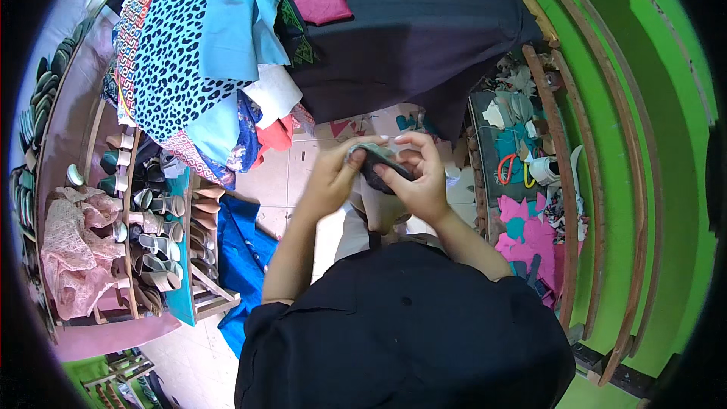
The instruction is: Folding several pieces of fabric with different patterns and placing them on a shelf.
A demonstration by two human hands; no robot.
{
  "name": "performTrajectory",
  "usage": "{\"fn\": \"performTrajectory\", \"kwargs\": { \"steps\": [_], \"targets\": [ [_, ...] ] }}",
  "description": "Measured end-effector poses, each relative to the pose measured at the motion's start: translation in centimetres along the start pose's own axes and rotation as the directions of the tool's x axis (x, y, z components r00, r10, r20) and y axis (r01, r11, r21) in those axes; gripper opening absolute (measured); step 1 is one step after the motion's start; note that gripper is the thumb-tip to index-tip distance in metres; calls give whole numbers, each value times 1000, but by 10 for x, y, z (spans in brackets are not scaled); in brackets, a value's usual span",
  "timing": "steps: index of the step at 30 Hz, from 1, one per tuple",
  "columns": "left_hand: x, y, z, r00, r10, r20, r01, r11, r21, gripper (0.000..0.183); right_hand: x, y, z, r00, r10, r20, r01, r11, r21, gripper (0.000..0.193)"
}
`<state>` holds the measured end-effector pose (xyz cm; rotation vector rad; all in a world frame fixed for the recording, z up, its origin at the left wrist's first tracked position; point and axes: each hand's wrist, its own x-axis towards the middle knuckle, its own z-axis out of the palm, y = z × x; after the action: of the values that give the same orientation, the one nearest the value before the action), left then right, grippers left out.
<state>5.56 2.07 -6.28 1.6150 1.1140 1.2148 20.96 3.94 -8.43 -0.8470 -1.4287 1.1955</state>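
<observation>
In front of my chest, both hands are closed around a small dark curved piece (379, 174) with a pale grey-green edge; it looks like a shoe part, but its exact kind cannot be made out. My left hand (333, 170) grips its left end, thumb on the near face. From the right, my right hand (424, 185) pinches it with the thumb pressed on the dark surface and the fingers curled behind. Below the piece hangs something beige (379, 208), partly hidden by my hands.
On the left, racks hold many shoes (159, 246), with a pink lacy cloth (79, 246) draped nearby. Patterned fabrics (174, 45) are heaped ahead, beside a dark cloth (424, 30). At right, a low bench carries an orange-handled tool (506, 170) and pink scraps (522, 231), before wooden rails (556, 182).
</observation>
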Motion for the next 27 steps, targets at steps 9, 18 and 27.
{"fn": "performTrajectory", "kwargs": {
  "steps": [9,18,27],
  "targets": [
    [32,32,-105,756,470,-456,8,689,725,21,-17,158,-98,658,573,489,35,625,-780,37],
    [20,50,-146,576,438,-691,-383,891,246,39,-38,196,-88,630,706,323,-118,498,-859,59],
    [69,36,-90,531,455,-715,-291,890,350,40,-22,206,-5,649,631,424,-70,605,-793,112]
  ]
}}
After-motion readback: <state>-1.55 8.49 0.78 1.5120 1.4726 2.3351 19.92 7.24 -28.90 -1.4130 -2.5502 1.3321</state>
